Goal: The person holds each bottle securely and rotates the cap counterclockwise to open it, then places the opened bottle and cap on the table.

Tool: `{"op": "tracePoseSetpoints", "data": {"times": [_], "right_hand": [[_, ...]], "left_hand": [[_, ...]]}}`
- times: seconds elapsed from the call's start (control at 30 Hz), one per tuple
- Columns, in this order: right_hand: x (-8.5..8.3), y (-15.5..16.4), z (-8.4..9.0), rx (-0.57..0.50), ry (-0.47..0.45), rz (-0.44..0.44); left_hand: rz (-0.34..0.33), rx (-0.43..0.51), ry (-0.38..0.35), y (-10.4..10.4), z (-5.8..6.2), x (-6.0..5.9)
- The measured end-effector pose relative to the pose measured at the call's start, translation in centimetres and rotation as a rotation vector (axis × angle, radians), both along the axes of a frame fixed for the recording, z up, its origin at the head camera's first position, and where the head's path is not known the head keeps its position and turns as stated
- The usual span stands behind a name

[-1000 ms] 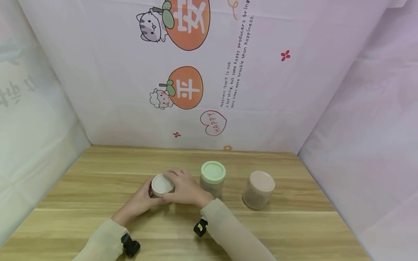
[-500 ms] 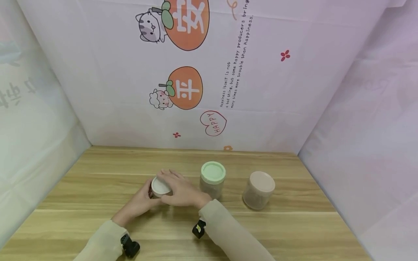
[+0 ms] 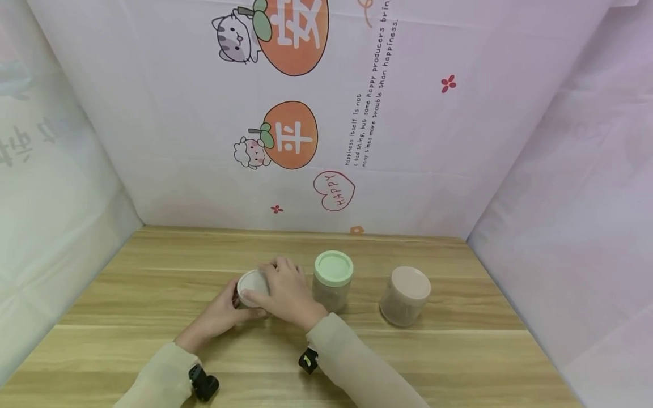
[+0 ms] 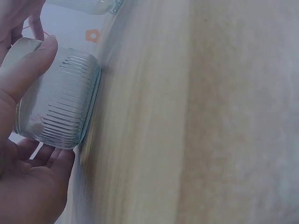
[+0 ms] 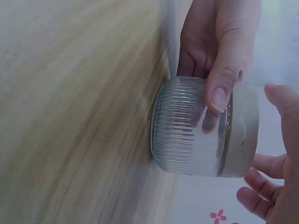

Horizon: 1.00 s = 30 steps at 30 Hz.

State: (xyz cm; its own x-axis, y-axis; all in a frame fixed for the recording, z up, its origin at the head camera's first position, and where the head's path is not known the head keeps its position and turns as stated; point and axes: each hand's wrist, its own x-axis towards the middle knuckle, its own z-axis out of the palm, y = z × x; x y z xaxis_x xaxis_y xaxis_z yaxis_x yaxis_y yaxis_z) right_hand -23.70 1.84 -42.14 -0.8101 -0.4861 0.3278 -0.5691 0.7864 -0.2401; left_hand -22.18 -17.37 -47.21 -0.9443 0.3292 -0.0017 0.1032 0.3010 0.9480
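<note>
A ribbed clear glass jar [image 5: 187,135] stands upright on the wooden table, capped by a round white lid [image 3: 253,281]. My left hand [image 3: 223,310] grips the jar's side, thumb in front and fingers behind, as the left wrist view shows. Over the lid's right side is my right hand [image 3: 292,292]. In the right wrist view its thumb [image 5: 280,95] is spread away from the lid, while the other fingers [image 5: 259,184] bend loosely close to the lid's edge. Part of the jar is hidden by both hands in the head view.
Just right of my right hand stands a jar with a pale green lid [image 3: 334,268]. Farther right is another jar with a beige-pink lid [image 3: 410,283]. A printed white cloth [image 3: 398,187] hangs behind the wooden table [image 3: 459,362], with white cloth on both sides.
My right hand has turned on the lid and loosened: its thumb has come from the near edge to above the lid, and its fingers have moved right. The left hand keeps its grip.
</note>
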Motion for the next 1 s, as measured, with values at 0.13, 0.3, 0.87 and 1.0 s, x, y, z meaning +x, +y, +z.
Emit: {"op": "tracePoseSetpoints", "data": {"times": [0.13,0.3,0.87,1.0], "right_hand": [[0.27,-0.10,0.12,0.043,0.005,-0.023],[0.59,-0.22,0.22,0.095,0.017,-0.042],[0.14,0.55,0.09,0.035,-0.014,0.002],[-0.03,0.73,0.28,0.010,-0.048,0.033]], "left_hand": [[0.008,0.003,0.000,-0.03,-0.02,0.02],[0.020,0.001,-0.014,0.01,0.06,0.06],[0.032,-0.008,0.001,0.05,0.11,0.09],[0.027,-0.021,0.015,-0.13,0.06,0.07]]}}
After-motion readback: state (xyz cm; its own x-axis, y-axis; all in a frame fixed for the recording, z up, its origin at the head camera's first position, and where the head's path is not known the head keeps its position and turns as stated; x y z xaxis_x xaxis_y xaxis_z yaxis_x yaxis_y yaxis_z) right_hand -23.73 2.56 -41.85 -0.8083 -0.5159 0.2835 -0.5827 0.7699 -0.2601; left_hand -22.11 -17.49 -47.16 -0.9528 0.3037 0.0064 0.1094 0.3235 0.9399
